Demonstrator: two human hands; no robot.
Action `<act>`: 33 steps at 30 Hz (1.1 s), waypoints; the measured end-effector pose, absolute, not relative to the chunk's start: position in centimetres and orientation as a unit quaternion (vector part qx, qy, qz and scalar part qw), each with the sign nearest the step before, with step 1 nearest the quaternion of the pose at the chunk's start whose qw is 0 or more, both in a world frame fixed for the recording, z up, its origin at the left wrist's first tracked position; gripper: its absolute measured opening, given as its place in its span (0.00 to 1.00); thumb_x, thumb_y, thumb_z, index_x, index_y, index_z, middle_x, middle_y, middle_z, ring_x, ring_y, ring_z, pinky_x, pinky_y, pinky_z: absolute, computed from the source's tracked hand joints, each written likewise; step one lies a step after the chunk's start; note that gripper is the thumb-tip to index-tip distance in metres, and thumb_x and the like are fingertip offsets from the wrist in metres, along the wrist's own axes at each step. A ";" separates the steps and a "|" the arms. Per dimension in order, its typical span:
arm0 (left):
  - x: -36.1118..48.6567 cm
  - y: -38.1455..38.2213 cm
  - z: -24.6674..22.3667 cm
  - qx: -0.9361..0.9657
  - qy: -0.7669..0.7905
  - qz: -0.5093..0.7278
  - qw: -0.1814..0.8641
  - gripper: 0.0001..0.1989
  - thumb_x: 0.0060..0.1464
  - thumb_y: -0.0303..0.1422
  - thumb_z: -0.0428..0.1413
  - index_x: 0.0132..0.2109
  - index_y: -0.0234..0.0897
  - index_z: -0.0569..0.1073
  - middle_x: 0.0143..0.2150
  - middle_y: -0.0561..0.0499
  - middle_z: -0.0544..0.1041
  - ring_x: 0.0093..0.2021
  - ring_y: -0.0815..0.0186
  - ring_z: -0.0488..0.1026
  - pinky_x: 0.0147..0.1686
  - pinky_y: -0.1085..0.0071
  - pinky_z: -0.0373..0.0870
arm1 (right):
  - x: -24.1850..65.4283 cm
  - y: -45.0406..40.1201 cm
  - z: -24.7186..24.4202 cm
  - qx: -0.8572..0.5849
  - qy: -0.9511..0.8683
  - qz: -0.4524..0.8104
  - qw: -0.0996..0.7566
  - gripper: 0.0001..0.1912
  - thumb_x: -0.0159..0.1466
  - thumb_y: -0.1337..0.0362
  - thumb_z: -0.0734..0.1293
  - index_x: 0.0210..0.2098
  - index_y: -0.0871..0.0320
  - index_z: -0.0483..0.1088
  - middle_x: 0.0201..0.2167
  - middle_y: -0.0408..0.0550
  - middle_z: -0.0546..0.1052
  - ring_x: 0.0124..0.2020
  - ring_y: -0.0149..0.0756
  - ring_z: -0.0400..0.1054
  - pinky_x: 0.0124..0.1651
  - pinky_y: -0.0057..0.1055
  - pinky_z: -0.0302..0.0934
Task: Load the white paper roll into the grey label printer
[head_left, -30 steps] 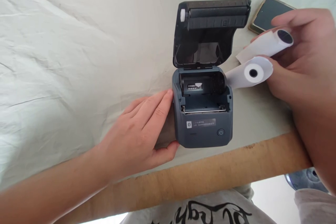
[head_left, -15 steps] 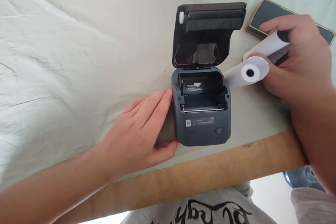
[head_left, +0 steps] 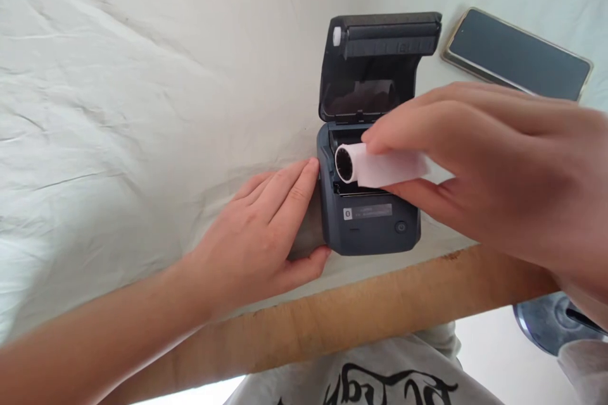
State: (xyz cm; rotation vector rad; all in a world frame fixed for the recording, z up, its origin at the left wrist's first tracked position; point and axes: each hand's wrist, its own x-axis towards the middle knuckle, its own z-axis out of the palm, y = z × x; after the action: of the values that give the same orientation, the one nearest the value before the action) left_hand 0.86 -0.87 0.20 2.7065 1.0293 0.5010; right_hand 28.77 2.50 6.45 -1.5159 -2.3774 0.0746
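A dark blue-grey portable label printer [head_left: 373,234] lies on the table with its black lid [head_left: 375,76] swung up. My left hand [head_left: 263,228] grips the printer's left side, fingertips near the top and thumb by the lower corner. In my right hand [head_left: 456,152], pinched between thumb and fingers, is a white paper roll [head_left: 389,168] with a dark round core facing left. The roll is over the printer's open compartment, its left end at the compartment's left part. My fingers hide its right end, so I cannot tell how deep it sits.
A smartphone [head_left: 517,54] lies face up at the upper right, behind my right hand. Pale wrinkled cloth [head_left: 142,107] covers the table. A bare wooden edge [head_left: 332,323] runs along the front. Below it, a dark round object [head_left: 546,323] shows at the lower right.
My right hand has carried the paper roll left, from beside the printer to over its open compartment, turning it. The loose end's view has changed too. My left hand stays on the printer.
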 end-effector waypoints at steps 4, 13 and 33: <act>1.0 -0.8 0.4 0.918 0.348 0.167 0.088 0.36 0.74 0.39 0.52 0.80 0.21 0.60 0.71 0.25 0.80 0.69 0.42 0.83 0.68 0.50 0.83 | 27.8 3.8 6.8 -0.446 -0.882 0.049 0.143 0.20 0.82 0.54 0.56 0.35 0.51 0.65 0.30 0.38 0.75 0.25 0.30 0.63 0.27 0.33 0.55; 0.9 -0.8 0.5 0.918 0.347 0.172 0.089 0.36 0.74 0.39 0.53 0.79 0.19 0.61 0.70 0.24 0.80 0.67 0.40 0.84 0.66 0.49 0.84 | 29.0 3.6 5.9 -0.416 -0.877 0.036 0.239 0.07 0.80 0.59 0.65 0.43 0.41 0.72 0.44 0.31 0.86 0.38 0.33 0.81 0.36 0.41 0.74; 0.7 -0.4 0.4 0.918 0.320 0.201 0.121 0.28 0.74 0.35 0.56 0.77 0.48 0.70 0.75 0.32 0.76 0.72 0.41 0.81 0.61 0.41 0.89 | 30.2 3.0 4.1 -0.226 -0.932 0.072 0.275 0.13 0.80 0.60 0.68 0.37 0.54 0.75 0.41 0.42 0.86 0.45 0.35 0.78 0.46 0.45 0.66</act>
State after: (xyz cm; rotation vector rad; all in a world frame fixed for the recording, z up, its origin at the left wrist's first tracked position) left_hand 0.68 -0.44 0.39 2.6807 0.9340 0.5859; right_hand 30.22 3.02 4.06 -0.6076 -2.5055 0.1925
